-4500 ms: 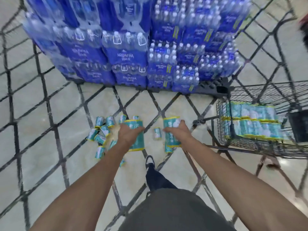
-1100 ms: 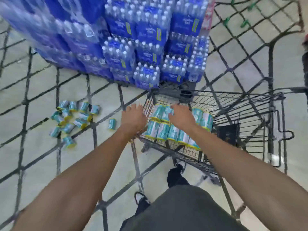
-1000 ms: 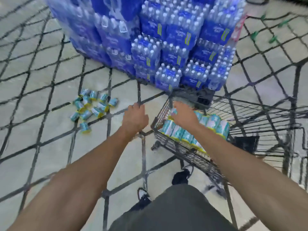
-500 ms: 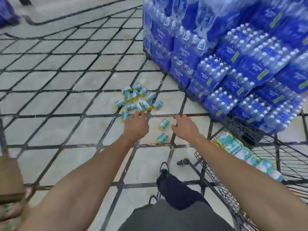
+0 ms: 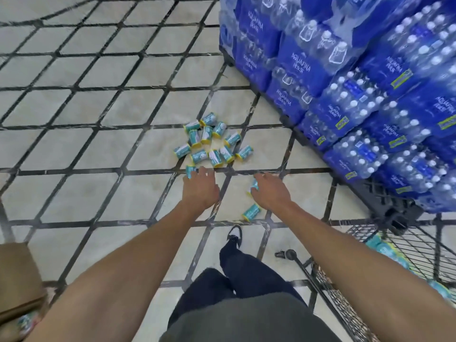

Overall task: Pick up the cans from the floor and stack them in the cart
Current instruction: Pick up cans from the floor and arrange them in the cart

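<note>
Several teal cans with yellow rims lie in a cluster (image 5: pixel 212 141) on the tiled floor. Two more lie apart: one can (image 5: pixel 251 211) below my right hand and another can (image 5: pixel 254 185) partly hidden by its fingers. My left hand (image 5: pixel 201 190) is stretched out, empty with fingers apart, just short of the cluster, covering part of a can (image 5: pixel 190 169). My right hand (image 5: pixel 270 192) is empty too, fingers spread. The wire cart (image 5: pixel 370 280) stands at the lower right with teal cans (image 5: pixel 380 245) inside.
A tall pallet of blue water-bottle packs (image 5: pixel 357 95) fills the upper right, on a black pallet base (image 5: pixel 385 201). A brown cardboard box (image 5: pixel 17 277) sits at the lower left. My legs and shoe (image 5: pixel 234 234) are below my hands.
Both hands left the cart, where they had set down cans, and swung left to the cans on the floor. The view turned with them; the cart slid to the lower right.
</note>
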